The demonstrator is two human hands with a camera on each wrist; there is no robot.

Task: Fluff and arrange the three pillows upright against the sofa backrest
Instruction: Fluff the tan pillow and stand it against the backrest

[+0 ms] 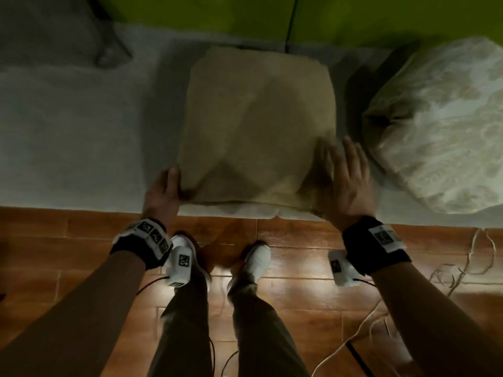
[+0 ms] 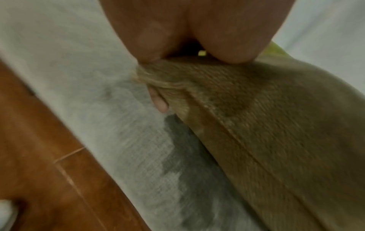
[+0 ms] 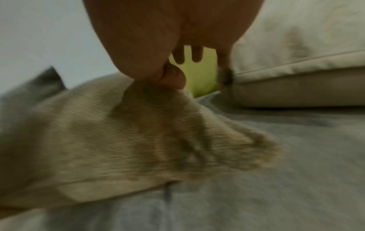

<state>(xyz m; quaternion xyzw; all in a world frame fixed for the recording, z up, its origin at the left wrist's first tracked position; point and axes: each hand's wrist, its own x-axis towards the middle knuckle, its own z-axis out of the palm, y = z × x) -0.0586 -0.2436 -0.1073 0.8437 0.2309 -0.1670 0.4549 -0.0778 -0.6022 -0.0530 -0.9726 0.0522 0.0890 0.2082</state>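
Tan pillow (image 1: 258, 129) lies flat on the grey sofa seat (image 1: 68, 137), dead centre in front of the person, its far edge touching or nearly touching the green backrest (image 1: 353, 14) and its near edge right at the seat's front lip. L hand (image 1: 163, 191) has the pillow's near-left corner: in the left wrist view the fabric (image 2: 256, 125) is bunched between thumb and a finger curled under it, so that's a real grip. R hand (image 1: 345, 180) sits at the near-right corner w/ fingers (image 1: 351, 151) straight and spread, pointing toward the backrest; in the right wrist view the thumb (image 3: 173, 78) touches the pillow's top, fingers extended, so it reads as a flat, relaxed hand pressing or about to close, not a clamp. Both hands are equally near, one per near corner. Pillow looks roughly square, no clear long axis; what matters is that it lies flat, w/ its face up, and the backrest is straight beyond it from the hands. Judgement: next move prob. lifts the near edge and pivots the pillow about its far edge until it stands against the backrest, after R hand gets a hold. Cream patterned pillow (image 1: 441, 126) is just right of the tan one, leaning at the backrest. A grey pillow (image 1: 68, 28) is well left of the tan one, back by the backrest; blurry, pose unclear.
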